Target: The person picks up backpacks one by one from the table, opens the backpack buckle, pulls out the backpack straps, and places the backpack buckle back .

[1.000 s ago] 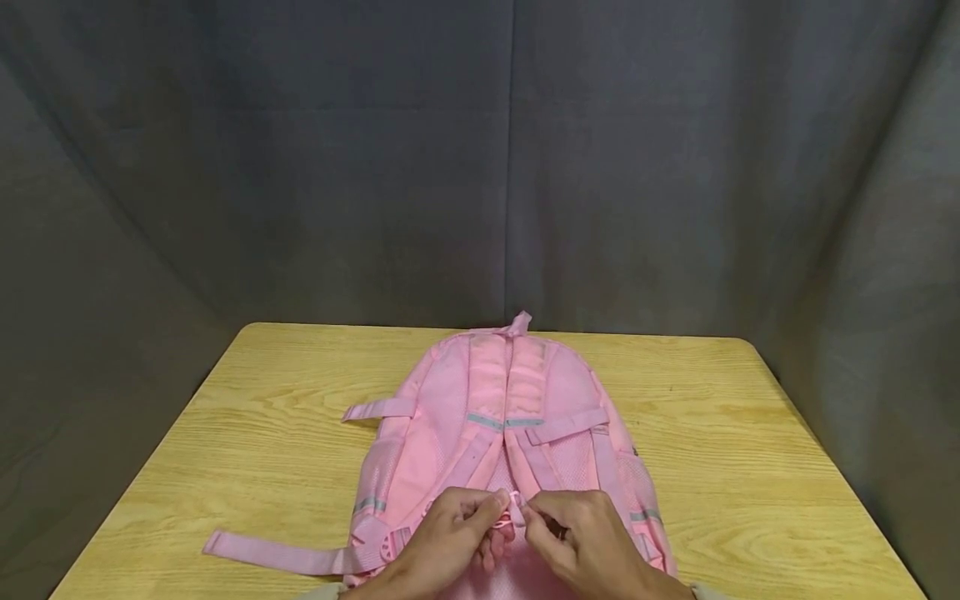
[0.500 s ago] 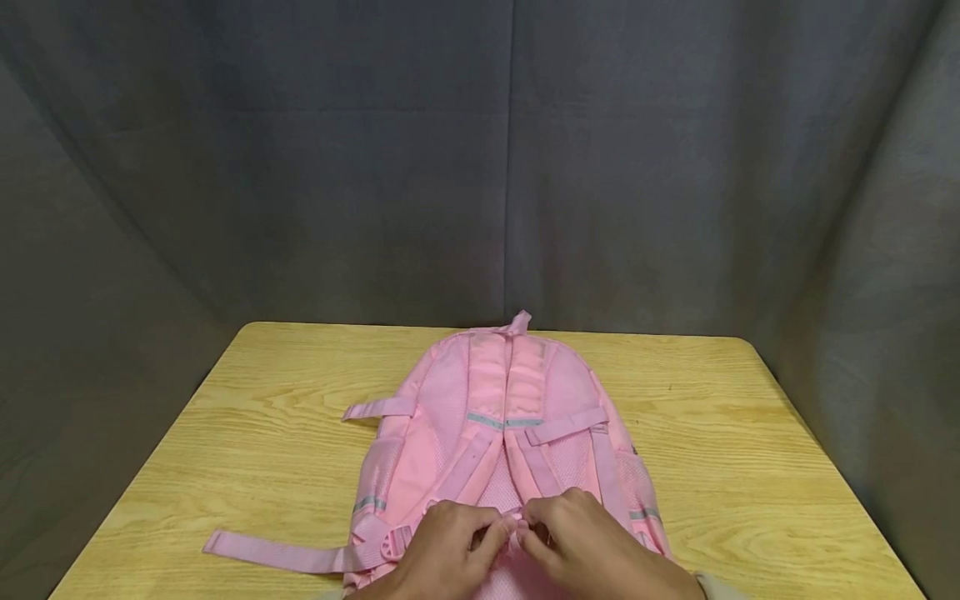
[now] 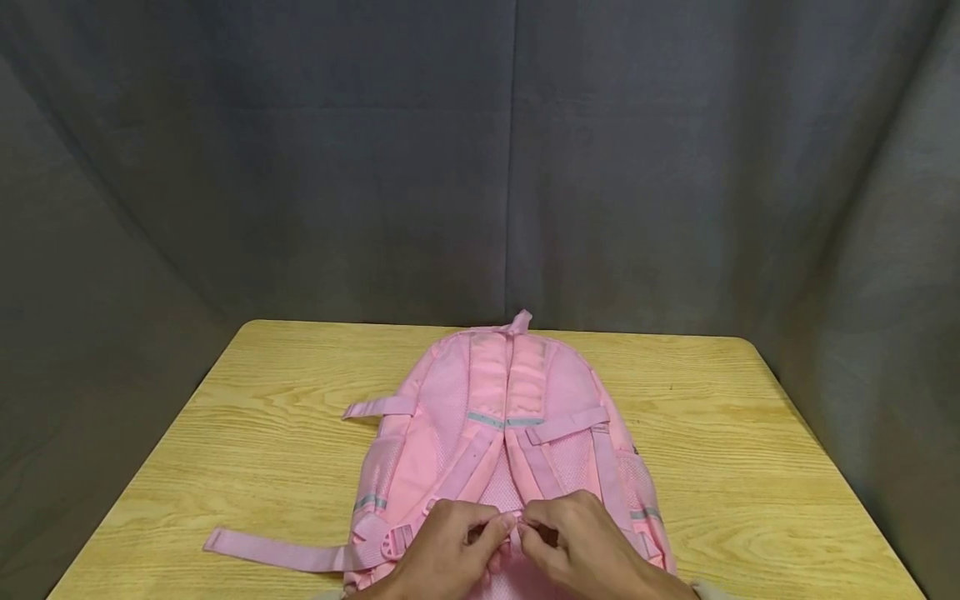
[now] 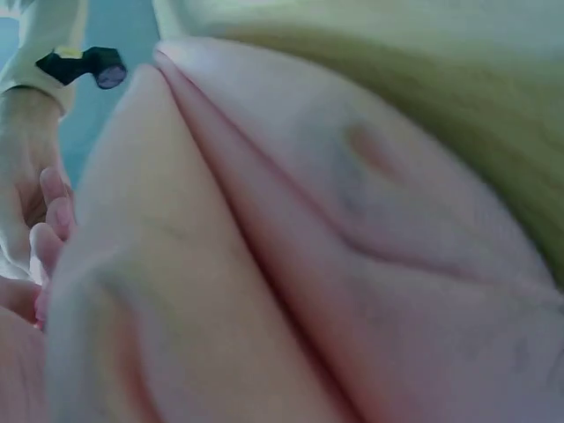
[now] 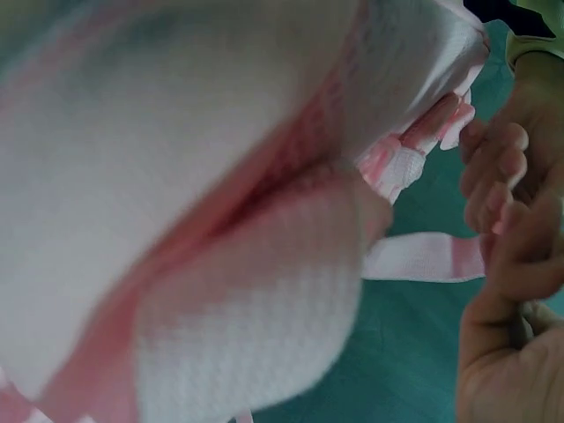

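Note:
A pink backpack [image 3: 450, 400] lies on the table with its shoulder straps and mesh back facing up. Low on its back, my left hand [image 3: 453, 546] and right hand [image 3: 581, 537] meet with their fingertips almost together. Thumb and forefinger of each pinch a narrow pink strap [image 3: 515, 540], mostly hidden by the fingers. Pale pink fabric [image 5: 256, 308] fills much of the right wrist view, with the left hand's curled fingers at the right edge. In the left wrist view, blurred pale folds cover most of the picture, and the right hand [image 4: 26, 194] shows at left.
A loose webbing strap [image 3: 277, 552] runs left from a pink buckle [image 3: 396, 542] over the wooden table [image 3: 750, 467]. A shorter strap end [image 3: 378, 407] sticks out higher up. Dark grey cloth [image 3: 480, 167] hangs behind and at both sides.
A second ago a pink loop showed between my fingertips; then the hands closed over it and dipped slightly. Now a bit of strap shows again between them. The backpack stays put.

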A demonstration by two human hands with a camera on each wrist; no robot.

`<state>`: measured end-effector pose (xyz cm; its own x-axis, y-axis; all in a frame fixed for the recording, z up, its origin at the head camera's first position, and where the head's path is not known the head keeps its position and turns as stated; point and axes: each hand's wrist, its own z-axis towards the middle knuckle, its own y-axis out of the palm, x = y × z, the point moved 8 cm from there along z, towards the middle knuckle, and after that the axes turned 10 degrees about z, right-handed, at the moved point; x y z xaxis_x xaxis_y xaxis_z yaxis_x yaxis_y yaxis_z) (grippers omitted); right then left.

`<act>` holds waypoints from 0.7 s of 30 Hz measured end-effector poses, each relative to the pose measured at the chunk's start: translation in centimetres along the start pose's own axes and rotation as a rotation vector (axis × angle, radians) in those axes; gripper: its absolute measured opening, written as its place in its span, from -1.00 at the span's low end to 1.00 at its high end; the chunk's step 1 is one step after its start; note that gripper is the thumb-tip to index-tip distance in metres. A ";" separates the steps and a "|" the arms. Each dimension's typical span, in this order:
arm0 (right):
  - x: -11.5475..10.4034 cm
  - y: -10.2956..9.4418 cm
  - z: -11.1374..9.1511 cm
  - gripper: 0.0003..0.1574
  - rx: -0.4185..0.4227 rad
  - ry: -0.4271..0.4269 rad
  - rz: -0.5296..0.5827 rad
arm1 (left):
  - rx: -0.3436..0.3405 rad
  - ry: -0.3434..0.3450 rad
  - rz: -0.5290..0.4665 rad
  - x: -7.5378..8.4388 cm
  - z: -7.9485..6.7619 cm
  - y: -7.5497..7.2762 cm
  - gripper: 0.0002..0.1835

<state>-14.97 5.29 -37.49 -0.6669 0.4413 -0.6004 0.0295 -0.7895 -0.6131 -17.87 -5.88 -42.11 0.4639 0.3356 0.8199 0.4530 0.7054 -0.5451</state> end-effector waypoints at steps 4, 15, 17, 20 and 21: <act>0.0 -0.1 -0.2 -0.52 0.057 -0.047 0.023 | -0.050 -0.072 -0.137 -0.4 -0.1 0.3 -0.53; -0.4 -0.3 -0.7 -0.57 0.162 -0.177 0.014 | -0.120 -0.202 -0.406 -1.3 -0.3 1.5 -0.49; -0.5 -0.4 -0.7 -0.57 0.177 -0.193 -0.007 | -0.142 -0.221 -0.447 -1.5 -0.3 1.7 -0.48; -0.7 -0.7 -0.7 -0.62 0.193 -0.187 0.007 | -0.154 -0.230 -0.458 -1.6 -0.3 1.8 -0.47; -0.7 -0.8 -0.7 -0.62 0.195 -0.183 0.015 | -0.154 -0.231 -0.457 -1.7 -0.3 1.8 -0.47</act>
<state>-13.96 5.92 -36.94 -0.7915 0.3583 -0.4952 -0.0916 -0.8706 -0.4834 -17.59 -5.36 -44.53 0.0210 0.1564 0.9875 0.6839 0.7182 -0.1283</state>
